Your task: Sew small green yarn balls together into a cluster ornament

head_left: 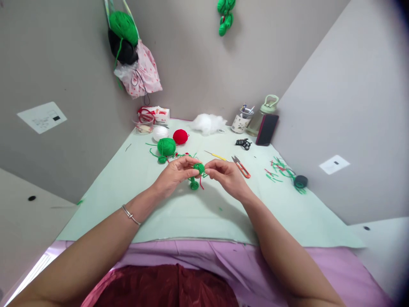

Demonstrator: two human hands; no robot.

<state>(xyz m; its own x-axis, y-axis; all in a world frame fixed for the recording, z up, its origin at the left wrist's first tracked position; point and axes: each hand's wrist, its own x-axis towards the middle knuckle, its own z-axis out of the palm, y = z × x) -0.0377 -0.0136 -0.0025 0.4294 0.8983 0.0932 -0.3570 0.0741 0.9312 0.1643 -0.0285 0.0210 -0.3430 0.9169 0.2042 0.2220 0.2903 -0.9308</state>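
Note:
My left hand [175, 174] is closed round a small green crocheted piece [199, 169], held just above the pale green table [179, 213]. A green knob [194, 185] with a red strand hangs below it. My right hand [225, 175] pinches at the right side of the same piece; what its fingertips grip is too small to make out. A green yarn ball [166, 146] lies behind my left hand, its strand running toward the piece.
Red-handled snips [242, 167] and a yellow-handled hook [216, 156] lie right of my hands. Red yarn ball [180, 136], white ball [160, 132], white stuffing [208, 123], pen cup [241, 121], bottle [262, 115], phone [267, 129], yarn scraps [281, 171] and a dark roll [300, 181] ring the table.

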